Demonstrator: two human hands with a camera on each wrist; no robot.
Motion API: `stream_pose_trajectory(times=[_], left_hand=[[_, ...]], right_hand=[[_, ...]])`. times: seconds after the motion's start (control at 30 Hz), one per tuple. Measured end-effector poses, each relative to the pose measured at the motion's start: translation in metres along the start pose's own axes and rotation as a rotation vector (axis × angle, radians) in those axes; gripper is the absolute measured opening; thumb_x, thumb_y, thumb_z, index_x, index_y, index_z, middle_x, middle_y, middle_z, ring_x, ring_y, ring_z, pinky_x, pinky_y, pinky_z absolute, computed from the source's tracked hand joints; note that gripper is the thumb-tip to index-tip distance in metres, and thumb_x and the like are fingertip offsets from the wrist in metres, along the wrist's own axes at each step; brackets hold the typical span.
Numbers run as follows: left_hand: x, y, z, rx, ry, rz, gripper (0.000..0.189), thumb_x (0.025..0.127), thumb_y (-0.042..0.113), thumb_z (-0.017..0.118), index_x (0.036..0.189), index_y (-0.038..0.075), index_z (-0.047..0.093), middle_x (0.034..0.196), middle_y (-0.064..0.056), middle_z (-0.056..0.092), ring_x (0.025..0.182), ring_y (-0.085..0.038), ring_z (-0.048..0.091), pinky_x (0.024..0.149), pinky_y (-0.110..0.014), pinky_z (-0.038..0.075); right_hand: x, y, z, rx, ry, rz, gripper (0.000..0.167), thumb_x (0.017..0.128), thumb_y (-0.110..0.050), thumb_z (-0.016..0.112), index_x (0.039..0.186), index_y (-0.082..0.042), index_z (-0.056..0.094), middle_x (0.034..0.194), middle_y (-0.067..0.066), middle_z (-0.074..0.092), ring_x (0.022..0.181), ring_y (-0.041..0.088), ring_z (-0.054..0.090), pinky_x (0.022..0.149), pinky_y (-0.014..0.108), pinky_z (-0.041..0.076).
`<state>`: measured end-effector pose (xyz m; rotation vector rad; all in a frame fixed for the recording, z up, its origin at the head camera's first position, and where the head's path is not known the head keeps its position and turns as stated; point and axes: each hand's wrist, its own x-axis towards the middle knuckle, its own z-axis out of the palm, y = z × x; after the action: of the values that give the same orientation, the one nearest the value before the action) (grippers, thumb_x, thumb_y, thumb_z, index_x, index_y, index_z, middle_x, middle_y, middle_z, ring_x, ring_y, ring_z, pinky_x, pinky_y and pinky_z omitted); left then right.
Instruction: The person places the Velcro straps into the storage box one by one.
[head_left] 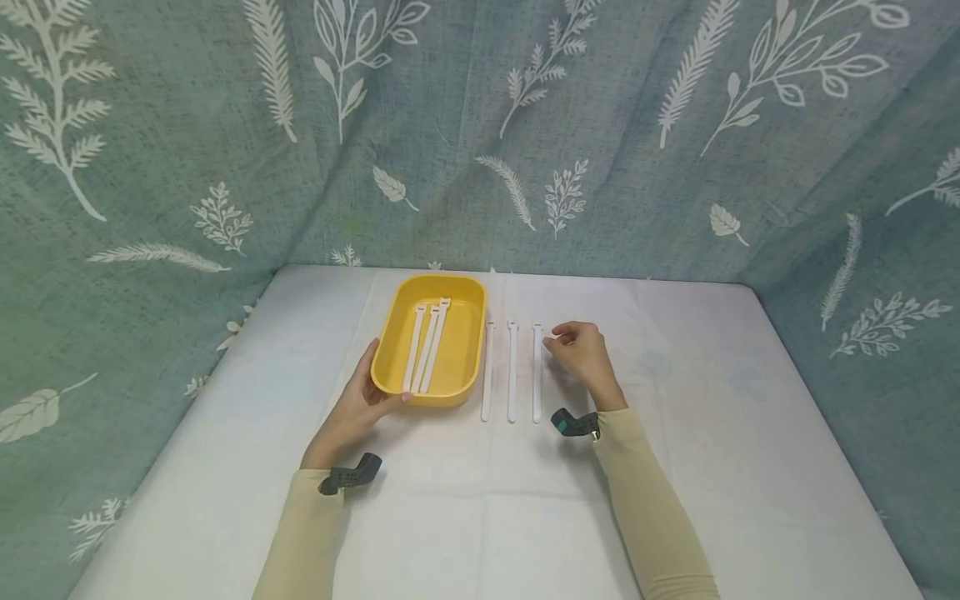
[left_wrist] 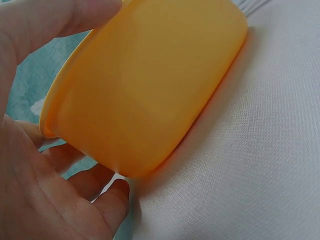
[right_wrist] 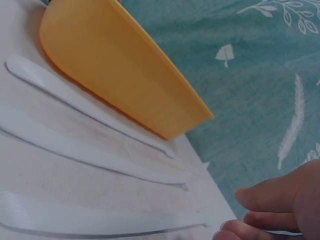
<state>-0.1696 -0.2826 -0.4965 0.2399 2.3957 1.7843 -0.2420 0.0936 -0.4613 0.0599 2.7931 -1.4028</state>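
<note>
My left hand grips the yellow plastic tray at its near-left corner, thumb along the front and fingers on the left side. Inside the tray lie three white cable straps with slotted heads, slanting side by side. Right of the tray, three more white straps lie on the cloth in a row: one beside the tray wall, a middle strap and a right strap. My right hand hovers just right of the right strap's head, fingers loosely bent and holding nothing. In the right wrist view its thumb shows beyond the strap ends.
A white cloth covers the table. Behind it and at both sides hangs a green-blue curtain with white leaf prints. Each wrist carries a black camera, one on the left wrist and one on the right.
</note>
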Motion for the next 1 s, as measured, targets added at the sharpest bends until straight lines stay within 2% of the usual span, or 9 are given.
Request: stream_pose_trajectory(times=[0.27,0.6,0.8,1.0], left_hand=[[0.000,0.001,0.000,0.006,-0.004,0.008,0.117,0.092,0.023,0.080,0.167,0.028,-0.010,0.176,-0.001,0.009,0.162,-0.028,0.021,0.130,-0.037,0.027],[0.000,-0.001,0.000,0.002,0.000,0.004,0.117,0.092,0.024,0.080,0.167,0.019,-0.010,0.177,-0.002,0.009,0.162,-0.029,0.019,0.131,-0.043,0.024],[-0.001,0.000,0.001,0.009,0.003,0.002,0.117,0.092,0.025,0.081,0.167,0.027,-0.010,0.176,-0.002,0.010,0.162,-0.028,0.020,0.131,-0.041,0.025],[0.000,-0.001,0.000,0.002,-0.004,0.019,0.116,0.092,0.022,0.080,0.167,0.029,-0.009,0.176,-0.003,0.010,0.162,-0.029,0.021,0.130,-0.038,0.026]], right_hand=[[0.001,0.004,0.003,-0.007,-0.009,0.030,0.034,0.096,-0.020,0.072,0.120,0.003,0.071,0.105,0.019,0.072,0.079,0.020,0.067,0.062,0.020,0.055],[0.001,0.007,0.009,0.001,-0.050,0.052,0.036,0.094,-0.017,0.073,0.123,0.006,0.069,0.102,0.021,0.074,0.075,0.022,0.073,0.059,0.021,0.057],[-0.001,0.005,0.012,-0.005,-0.074,0.066,0.038,0.094,-0.016,0.074,0.124,0.006,0.067,0.110,0.023,0.074,0.080,0.023,0.075,0.064,0.024,0.061],[0.000,0.006,0.017,-0.034,-0.082,0.074,0.037,0.093,-0.015,0.075,0.123,0.006,0.068,0.108,0.021,0.076,0.077,0.020,0.074,0.064,0.024,0.060]])
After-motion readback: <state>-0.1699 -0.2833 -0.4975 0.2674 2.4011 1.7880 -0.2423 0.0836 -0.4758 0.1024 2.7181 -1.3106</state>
